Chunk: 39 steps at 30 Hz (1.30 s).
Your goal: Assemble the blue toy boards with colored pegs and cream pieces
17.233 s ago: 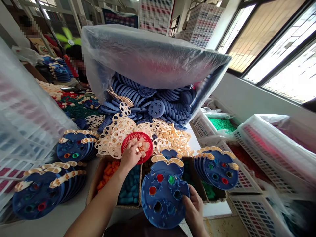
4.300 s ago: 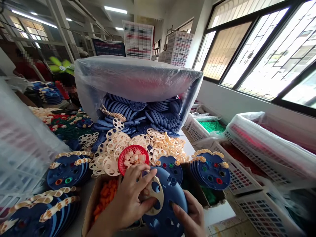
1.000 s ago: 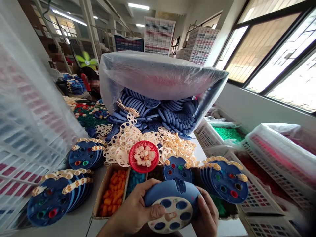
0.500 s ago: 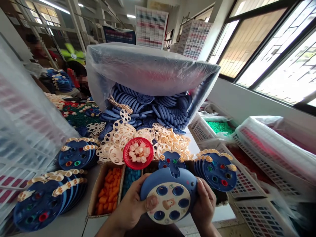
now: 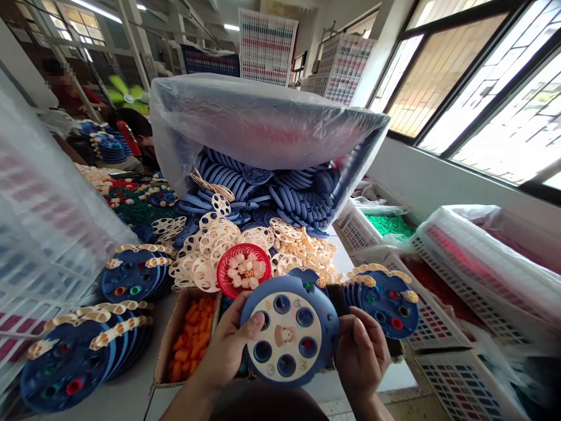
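I hold a round blue toy disc (image 5: 322, 318) upright in front of me, its face turned toward me. A cream ring plate with round holes (image 5: 284, 333) sits on that face. My left hand (image 5: 228, 351) grips the disc's left edge, thumb on the cream plate. My right hand (image 5: 362, 354) closes on the disc's right edge. Just behind the disc stands a red basket (image 5: 224, 280) of small cream pieces.
A cardboard box of orange pieces (image 5: 186, 342) lies under my left hand. Stacks of finished blue discs (image 5: 385, 301) (image 5: 131, 279) (image 5: 74, 359) stand around. Loose cream rings (image 5: 205, 242) and a plastic-covered heap of blue discs (image 5: 272, 193) fill the back. White crates (image 5: 464, 280) line the right. A person (image 5: 70, 96) sits far left.
I have tilted the disc up from lying nearly flat, so its cream-plated face now points at me, and lifted it slightly. Both hands kept their grip.
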{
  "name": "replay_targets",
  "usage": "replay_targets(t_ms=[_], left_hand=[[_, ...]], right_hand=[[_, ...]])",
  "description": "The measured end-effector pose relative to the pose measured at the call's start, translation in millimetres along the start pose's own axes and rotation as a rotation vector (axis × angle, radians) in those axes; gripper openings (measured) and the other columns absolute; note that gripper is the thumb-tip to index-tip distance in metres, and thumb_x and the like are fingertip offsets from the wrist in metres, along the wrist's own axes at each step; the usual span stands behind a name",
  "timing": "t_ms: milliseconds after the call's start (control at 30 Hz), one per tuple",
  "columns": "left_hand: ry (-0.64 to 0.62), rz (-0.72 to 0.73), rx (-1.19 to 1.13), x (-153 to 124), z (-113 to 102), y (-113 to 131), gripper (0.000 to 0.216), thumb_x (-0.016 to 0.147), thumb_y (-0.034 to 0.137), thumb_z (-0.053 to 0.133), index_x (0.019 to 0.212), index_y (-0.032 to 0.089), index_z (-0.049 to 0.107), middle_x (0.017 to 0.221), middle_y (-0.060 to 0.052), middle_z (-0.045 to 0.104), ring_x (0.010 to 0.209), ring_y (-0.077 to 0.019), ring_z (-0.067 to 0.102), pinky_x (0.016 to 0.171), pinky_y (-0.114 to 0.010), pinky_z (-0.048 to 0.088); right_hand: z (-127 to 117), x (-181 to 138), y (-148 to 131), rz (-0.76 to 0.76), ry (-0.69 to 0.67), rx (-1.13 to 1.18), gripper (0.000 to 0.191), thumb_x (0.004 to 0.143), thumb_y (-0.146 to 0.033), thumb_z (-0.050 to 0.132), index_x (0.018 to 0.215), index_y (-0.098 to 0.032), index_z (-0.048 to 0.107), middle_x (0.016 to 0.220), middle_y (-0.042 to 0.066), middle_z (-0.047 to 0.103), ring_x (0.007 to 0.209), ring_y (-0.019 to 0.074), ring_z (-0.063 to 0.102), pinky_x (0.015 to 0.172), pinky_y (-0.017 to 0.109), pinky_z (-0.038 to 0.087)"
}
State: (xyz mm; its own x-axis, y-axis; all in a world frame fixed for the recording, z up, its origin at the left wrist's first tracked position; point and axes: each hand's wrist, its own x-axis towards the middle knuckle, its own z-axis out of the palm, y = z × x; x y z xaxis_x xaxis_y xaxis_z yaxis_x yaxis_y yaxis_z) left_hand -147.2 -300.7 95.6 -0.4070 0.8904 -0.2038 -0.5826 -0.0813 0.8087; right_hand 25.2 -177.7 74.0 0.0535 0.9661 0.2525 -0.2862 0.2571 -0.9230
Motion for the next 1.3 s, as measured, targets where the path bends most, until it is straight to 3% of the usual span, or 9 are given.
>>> replay_targets(t_ms=[167, 267, 433, 567, 667, 733, 933, 1100, 1300], left_hand=[[-0.257, -0.037, 0.695, -4.3, 3.4, 35.1, 0.048, 0.077, 0.027, 0.075, 0.123, 0.022, 0.065, 0.107, -0.006, 0.071, 0.092, -0.0234, 0.067, 0.077, -0.026, 0.052], [-0.373, 0.004, 0.838, -4.3, 5.0, 46.3, 0.055, 0.069, 0.014, 0.075, 0.123, 0.023, 0.065, 0.105, -0.003, 0.071, 0.089, -0.0195, 0.065, 0.077, -0.022, 0.050], [-0.389, -0.008, 0.803, -1.5, 2.2, 53.4, 0.029, 0.078, 0.027, 0.072, 0.104, 0.016, 0.069, 0.082, -0.002, 0.068, 0.067, -0.0137, 0.060, 0.057, -0.017, 0.044], [-0.409, 0.009, 0.846, -4.0, 4.9, 56.4, 0.036, 0.080, 0.026, 0.070, 0.115, 0.018, 0.070, 0.083, -0.002, 0.070, 0.070, -0.0148, 0.061, 0.061, -0.019, 0.046], [-0.300, 0.087, 0.852, -6.4, 2.2, 53.5, 0.042, 0.078, 0.029, 0.074, 0.119, 0.022, 0.070, 0.099, -0.005, 0.072, 0.086, -0.0201, 0.066, 0.073, -0.022, 0.050], [-0.225, 0.103, 0.795, -6.7, -5.0, 48.3, 0.045, 0.074, 0.030, 0.079, 0.118, 0.024, 0.071, 0.108, -0.006, 0.071, 0.096, -0.0237, 0.066, 0.081, -0.025, 0.051], [-0.302, -0.047, 0.138, -6.7, -21.6, 18.2, 0.057, 0.072, 0.030, 0.082, 0.125, 0.024, 0.063, 0.111, -0.009, 0.071, 0.099, -0.0288, 0.069, 0.082, -0.034, 0.056], [-0.105, 0.009, 0.165, -13.2, -16.0, -4.3, 0.052, 0.079, 0.036, 0.076, 0.128, 0.024, 0.063, 0.120, -0.011, 0.067, 0.104, -0.0318, 0.066, 0.085, -0.037, 0.057], [-0.138, 0.032, 0.213, -11.4, -10.3, 3.8, 0.047, 0.080, 0.036, 0.076, 0.123, 0.020, 0.067, 0.105, -0.009, 0.071, 0.091, -0.0251, 0.068, 0.079, -0.031, 0.057]], right_hand=[[5.4, -8.8, 8.5, -0.098, -0.072, 0.043, 0.027, 0.086, -0.028, 0.066, 0.112, -0.020, 0.066, 0.077, 0.002, 0.075, 0.073, 0.0169, 0.066, 0.067, 0.029, 0.048], [6.1, -27.1, 11.1, 0.014, -0.223, 0.032, 0.030, 0.089, -0.034, 0.064, 0.119, -0.026, 0.064, 0.089, 0.003, 0.076, 0.080, 0.0176, 0.068, 0.071, 0.030, 0.051], [-1.2, -45.6, 14.5, 0.214, -0.490, -0.023, 0.050, 0.082, -0.051, 0.068, 0.126, -0.027, 0.065, 0.097, 0.007, 0.075, 0.082, 0.0227, 0.070, 0.069, 0.033, 0.057], [-6.4, -44.2, 17.9, 0.207, -0.571, -0.206, 0.056, 0.077, -0.060, 0.067, 0.117, -0.022, 0.072, 0.102, 0.010, 0.076, 0.087, 0.0282, 0.070, 0.072, 0.037, 0.058], [-6.5, -39.1, 16.6, 0.159, -0.595, -0.310, 0.053, 0.076, -0.064, 0.066, 0.105, -0.021, 0.077, 0.089, 0.008, 0.077, 0.078, 0.0267, 0.069, 0.066, 0.034, 0.058], [-4.7, -32.3, 11.3, 0.096, -0.578, -0.386, 0.047, 0.073, -0.061, 0.070, 0.095, -0.021, 0.079, 0.078, 0.006, 0.076, 0.070, 0.0238, 0.068, 0.061, 0.030, 0.056], [6.4, -7.6, -13.9, 0.064, -0.504, -0.344, 0.038, 0.074, -0.052, 0.073, 0.086, -0.017, 0.079, 0.059, 0.002, 0.067, 0.050, 0.0156, 0.058, 0.044, 0.022, 0.047], [10.6, -10.7, -20.3, 0.219, -0.383, -0.245, 0.038, 0.068, -0.053, 0.078, 0.082, -0.018, 0.078, 0.060, 0.001, 0.065, 0.053, 0.0147, 0.057, 0.047, 0.022, 0.046], [13.0, -22.5, -21.9, 0.295, -0.314, -0.116, 0.034, 0.064, -0.050, 0.083, 0.080, -0.021, 0.078, 0.060, -0.001, 0.069, 0.054, 0.0120, 0.058, 0.050, 0.018, 0.047]])
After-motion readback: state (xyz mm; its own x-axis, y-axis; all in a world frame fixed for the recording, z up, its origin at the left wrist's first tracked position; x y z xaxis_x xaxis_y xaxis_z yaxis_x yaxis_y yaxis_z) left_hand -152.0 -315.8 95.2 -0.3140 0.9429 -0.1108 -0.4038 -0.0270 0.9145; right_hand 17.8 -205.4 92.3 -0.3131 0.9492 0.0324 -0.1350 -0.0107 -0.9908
